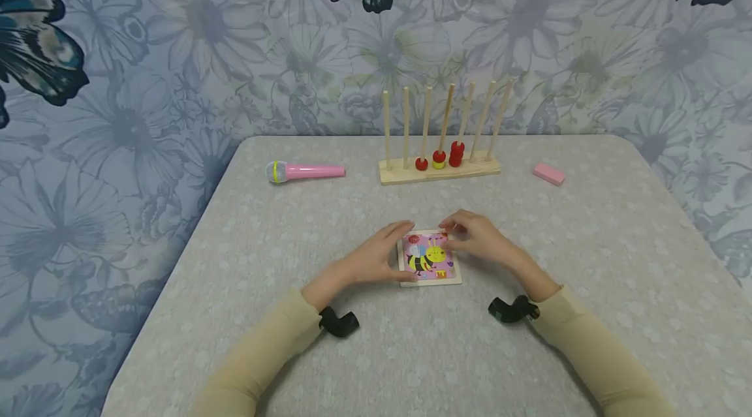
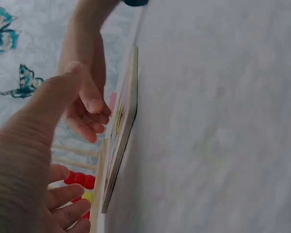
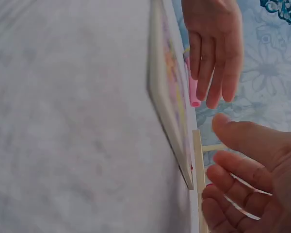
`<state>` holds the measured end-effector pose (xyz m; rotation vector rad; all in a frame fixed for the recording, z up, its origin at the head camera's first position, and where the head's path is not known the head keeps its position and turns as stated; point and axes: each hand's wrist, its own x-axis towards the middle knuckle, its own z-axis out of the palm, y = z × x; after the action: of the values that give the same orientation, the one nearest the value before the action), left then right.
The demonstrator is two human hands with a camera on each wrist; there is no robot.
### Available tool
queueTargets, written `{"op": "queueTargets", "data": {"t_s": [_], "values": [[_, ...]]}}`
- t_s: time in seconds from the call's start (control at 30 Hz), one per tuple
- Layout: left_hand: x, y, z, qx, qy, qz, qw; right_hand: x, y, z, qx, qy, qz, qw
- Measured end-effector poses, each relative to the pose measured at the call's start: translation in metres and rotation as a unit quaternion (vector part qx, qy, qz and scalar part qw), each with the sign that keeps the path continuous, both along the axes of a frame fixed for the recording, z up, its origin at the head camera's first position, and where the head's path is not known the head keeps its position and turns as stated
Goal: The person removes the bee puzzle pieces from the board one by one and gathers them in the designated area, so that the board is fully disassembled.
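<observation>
A small square picture puzzle point(image 1: 427, 254) in a pale wooden frame lies flat on the table, showing a yellow-and-black bee on pink. My left hand point(image 1: 374, 256) is spread along its left side, thumb near the front edge and fingers near the back corner. Over its back right part hovers my right hand point(image 1: 480, 238), fingers loosely bent with nothing between them. In the left wrist view the puzzle point(image 2: 121, 128) appears edge-on beside both hands. The right wrist view shows a gap between the right hand point(image 3: 259, 174) and the puzzle's frame point(image 3: 160, 87).
Behind the puzzle stands a wooden rack point(image 1: 405, 175) with upright pegs and several red and yellow beads. A pink toy microphone point(image 1: 311, 171) lies at the back left, a pink block point(image 1: 549, 174) at the back right. Patterned wallpaper point(image 1: 235, 45) rises behind the table point(image 1: 435, 365).
</observation>
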<state>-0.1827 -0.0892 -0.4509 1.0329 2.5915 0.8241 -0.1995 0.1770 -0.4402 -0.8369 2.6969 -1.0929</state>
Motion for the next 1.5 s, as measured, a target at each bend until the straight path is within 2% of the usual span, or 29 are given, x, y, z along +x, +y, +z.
{"op": "queueTargets", "data": {"t_s": [0.2, 0.4, 0.6, 0.8, 0.97, 1.3, 1.5], "values": [[0.002, 0.002, -0.013, 0.012, 0.005, -0.011, 0.9999, 0.0, 0.0, -0.008, 0.008, 0.002, 0.005, 1.0], [0.001, 0.002, -0.02, 0.011, 0.015, -0.021, 0.9996, 0.0, -0.002, -0.013, 0.024, 0.032, 0.011, 0.9991], [0.002, 0.002, -0.02, 0.004, 0.021, -0.021, 0.9996, -0.001, -0.005, -0.01, 0.066, 0.059, 0.027, 0.9958], [0.003, 0.002, -0.019, -0.005, 0.016, -0.018, 0.9997, -0.003, -0.007, -0.004, 0.1, 0.047, 0.047, 0.9928], [0.004, 0.002, -0.018, 0.0, 0.014, -0.02, 0.9997, -0.004, -0.007, -0.001, 0.108, 0.048, 0.059, 0.9912], [0.004, 0.001, -0.017, 0.003, 0.022, -0.024, 0.9995, 0.004, -0.012, 0.006, 0.153, 0.089, 0.058, 0.9825], [0.004, 0.001, -0.02, -0.002, 0.025, -0.025, 0.9994, 0.0, -0.013, 0.006, 0.156, 0.061, 0.05, 0.9845]]}}
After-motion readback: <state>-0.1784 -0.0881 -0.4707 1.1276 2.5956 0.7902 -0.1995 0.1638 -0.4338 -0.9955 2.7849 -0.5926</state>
